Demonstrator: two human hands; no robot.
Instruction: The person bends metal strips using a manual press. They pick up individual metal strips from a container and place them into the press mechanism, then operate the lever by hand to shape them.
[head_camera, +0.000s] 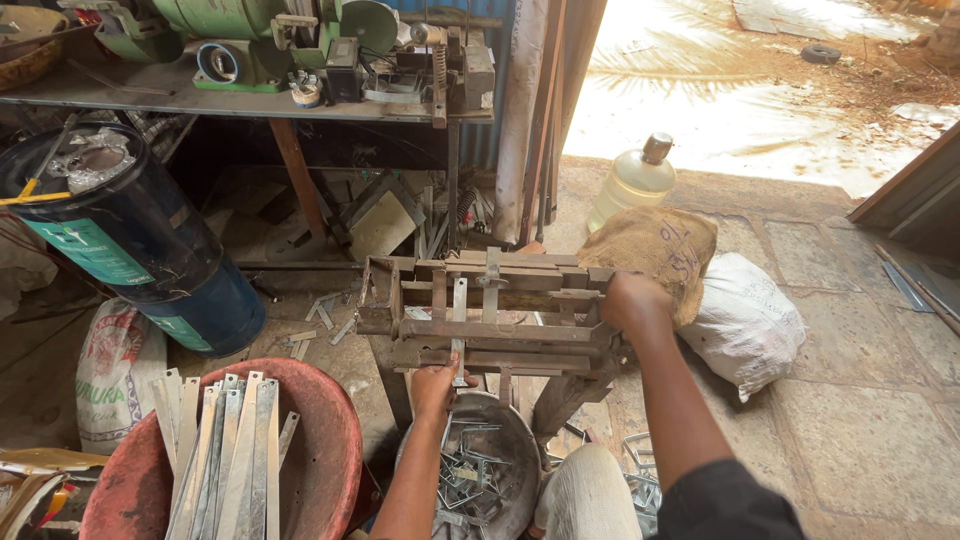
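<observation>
I look down on a rusty metal bending jig (490, 315) that stands on the floor in front of me. My left hand (436, 388) sits at the jig's near edge, fingers curled and pinching the lower end of a pale metal strip (458, 318) that runs upright through the frame. My right hand (632, 303) is closed around the jig's right end, gripping a part I cannot make out because the hand covers it.

Just below the left hand lies a round grey pan (515, 440) holding a heap of bent metal clips (465, 478). To the left of it a red basin (325, 440) carries a bundle of long flat metal strips (225, 455), leaning over its near rim. My knee in light cloth (585, 495) shows at the bottom, beside the pan.

Behind the jig on the right a brown burlap sack (655, 250) rests against a white sack (745, 320), with a yellowish plastic jug (632, 182) further back near the sunlit doorway. On the left stands a dark blue drum (140, 240), and beside it a printed white bag (115, 370). Above the drum a surface (150, 98) carries green machinery (240, 40).
</observation>
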